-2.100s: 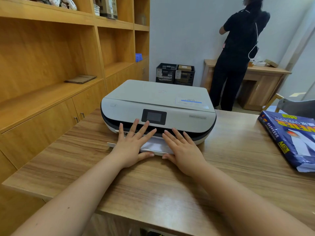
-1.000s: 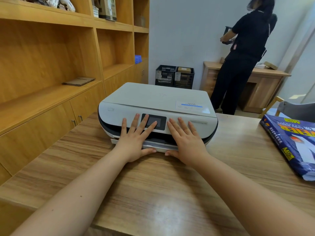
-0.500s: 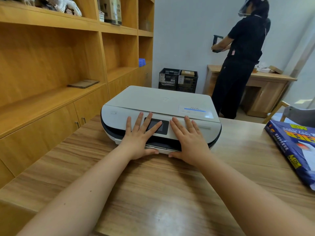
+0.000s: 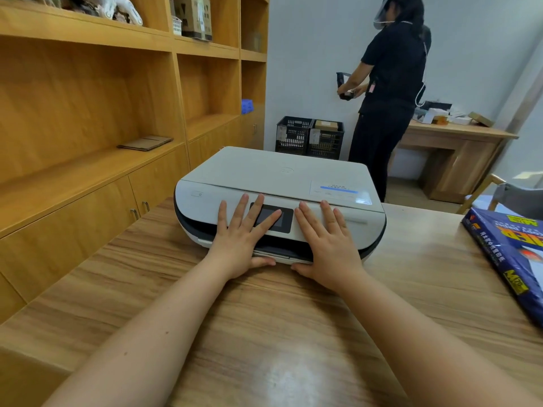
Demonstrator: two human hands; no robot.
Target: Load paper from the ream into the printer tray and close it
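A white printer point(image 4: 279, 174) with a small dark screen stands on the wooden table point(image 4: 264, 333). Its paper tray point(image 4: 282, 255) sits pushed in at the bottom front, with only a thin lip showing between my hands. My left hand point(image 4: 241, 239) and my right hand point(image 4: 329, 245) lie flat against the printer's front, fingers spread, thumbs at the tray's edge. Neither hand holds anything. The blue paper ream point(image 4: 511, 259) lies at the table's right edge, away from both hands.
Wooden shelves and cabinets point(image 4: 88, 127) run along the left. A person in black point(image 4: 388, 92) stands at the back by a wooden desk point(image 4: 452, 154). Two black crates point(image 4: 311, 136) sit on the floor behind the printer. A chair point(image 4: 517, 192) stands at the right.
The tray stuck out from the printer two seconds ago; both hands have pushed it in and now rest higher on the front panel. The person at the back has turned.
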